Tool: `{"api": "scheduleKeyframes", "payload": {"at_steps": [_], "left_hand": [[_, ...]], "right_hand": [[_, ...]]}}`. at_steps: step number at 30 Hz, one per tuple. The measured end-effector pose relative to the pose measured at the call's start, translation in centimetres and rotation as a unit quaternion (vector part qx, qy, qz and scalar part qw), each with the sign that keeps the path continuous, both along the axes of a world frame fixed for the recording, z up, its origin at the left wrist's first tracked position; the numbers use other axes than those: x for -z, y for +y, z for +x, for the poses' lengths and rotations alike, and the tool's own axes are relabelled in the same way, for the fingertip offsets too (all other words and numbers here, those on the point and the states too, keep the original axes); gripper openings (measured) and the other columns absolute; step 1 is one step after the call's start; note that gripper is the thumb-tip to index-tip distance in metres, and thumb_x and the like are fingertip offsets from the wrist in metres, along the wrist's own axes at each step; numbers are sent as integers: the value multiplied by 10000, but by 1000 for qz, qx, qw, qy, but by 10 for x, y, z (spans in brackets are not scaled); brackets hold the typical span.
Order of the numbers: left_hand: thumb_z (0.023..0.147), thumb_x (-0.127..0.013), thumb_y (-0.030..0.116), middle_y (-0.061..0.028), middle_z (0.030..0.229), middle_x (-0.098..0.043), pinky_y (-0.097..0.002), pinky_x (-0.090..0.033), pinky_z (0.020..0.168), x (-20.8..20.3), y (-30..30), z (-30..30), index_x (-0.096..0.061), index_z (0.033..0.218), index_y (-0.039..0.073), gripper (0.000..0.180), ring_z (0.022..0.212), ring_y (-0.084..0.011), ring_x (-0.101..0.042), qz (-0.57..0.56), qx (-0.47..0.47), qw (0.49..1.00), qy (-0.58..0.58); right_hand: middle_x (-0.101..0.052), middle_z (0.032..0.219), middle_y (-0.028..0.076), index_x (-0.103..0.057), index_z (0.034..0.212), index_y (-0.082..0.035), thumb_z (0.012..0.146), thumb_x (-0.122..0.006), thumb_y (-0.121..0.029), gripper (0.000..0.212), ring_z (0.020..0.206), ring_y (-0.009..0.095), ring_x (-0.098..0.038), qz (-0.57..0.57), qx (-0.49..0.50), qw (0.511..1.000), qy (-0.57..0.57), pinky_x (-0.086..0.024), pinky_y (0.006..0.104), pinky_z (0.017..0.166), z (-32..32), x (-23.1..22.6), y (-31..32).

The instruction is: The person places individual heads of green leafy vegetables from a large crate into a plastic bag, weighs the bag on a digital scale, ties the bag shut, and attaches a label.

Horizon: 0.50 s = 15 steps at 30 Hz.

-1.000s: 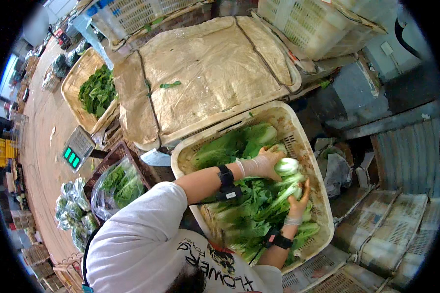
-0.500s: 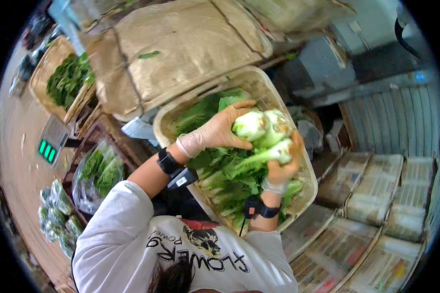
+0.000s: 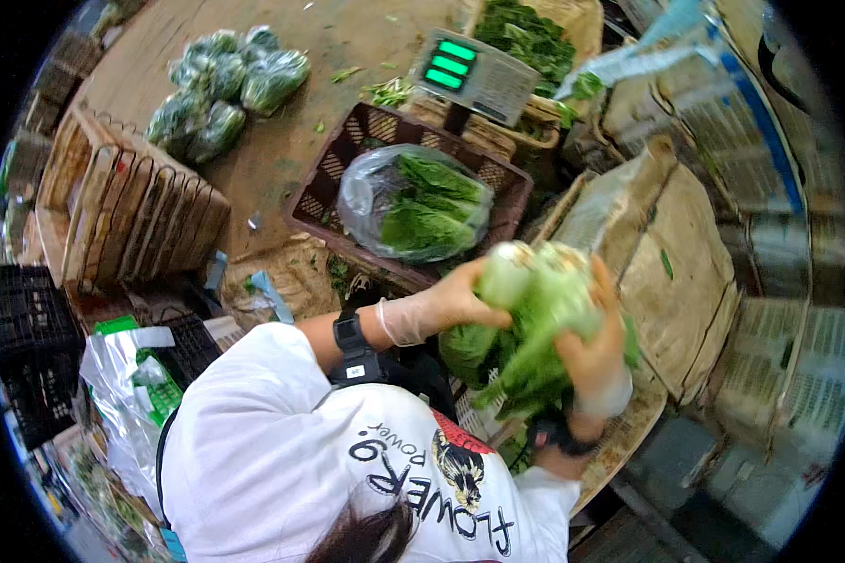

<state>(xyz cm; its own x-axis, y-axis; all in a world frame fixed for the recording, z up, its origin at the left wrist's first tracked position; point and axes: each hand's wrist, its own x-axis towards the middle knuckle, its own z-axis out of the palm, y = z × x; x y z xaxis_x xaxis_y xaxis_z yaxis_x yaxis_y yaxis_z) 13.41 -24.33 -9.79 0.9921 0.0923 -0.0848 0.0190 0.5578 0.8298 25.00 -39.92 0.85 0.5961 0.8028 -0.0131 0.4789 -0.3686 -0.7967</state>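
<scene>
Between my two gloved hands is a bunch of several lettuce heads (image 3: 543,300), pale cut stem ends up and green leaves hanging down. My left hand (image 3: 453,302) is wrapped around its left side; my right hand (image 3: 596,349), somewhat blurred, grips it from the right. Just beyond my left hand, a clear plastic bag (image 3: 359,199) with green lettuce lies in a maroon slatted crate (image 3: 324,183). The bunch is close to that crate's near right corner. Below my right forearm shows the rim of the cream crate (image 3: 629,450), mostly hidden by the bunch and arm.
A scale display (image 3: 474,77) with green lights stands behind the maroon crate. Filled plastic bags of greens (image 3: 225,89) lie on the floor at the far left. Leafy greens (image 3: 524,42) fill a basket at the back. A brown-covered crate (image 3: 681,272) stands at right.
The view has swung left. Both hands have carried the lettuce bunch from over the cream crate toward the maroon crate, keeping hold of it.
</scene>
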Motion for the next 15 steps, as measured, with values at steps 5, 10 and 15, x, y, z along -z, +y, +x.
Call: {"api": "scheduleKeyframes", "payload": {"at_steps": [5,10,15], "left_hand": [[827,-543,326,-94,1135,-537,-366,-431,887,84,46,-20,-444,1204,36,486,988,-216,-549,-454,-95,883,77],[872,-443,415,-87,1146,-541,-411,-412,911,151,82,-7,-470,1205,96,462,1017,-239,-535,-540,-174,822,55],[859,-417,484,-103,1193,-499,-428,-388,935,186,138,-22,-443,1223,88,539,1090,-253,-482,-584,-275,762,58]], "right_hand": [[-608,990,162,-550,1093,-47,688,-560,-422,552,903,278,-581,-331,-178,920,112,-443,331,755,59,125,183],[-565,1079,94,-608,1026,-112,631,-575,-508,560,925,213,-502,-627,-332,701,77,-367,346,806,60,229,318],[-605,972,57,-641,933,-110,706,-561,-443,411,843,196,-528,-527,-454,710,107,-408,336,773,30,311,398]]}}
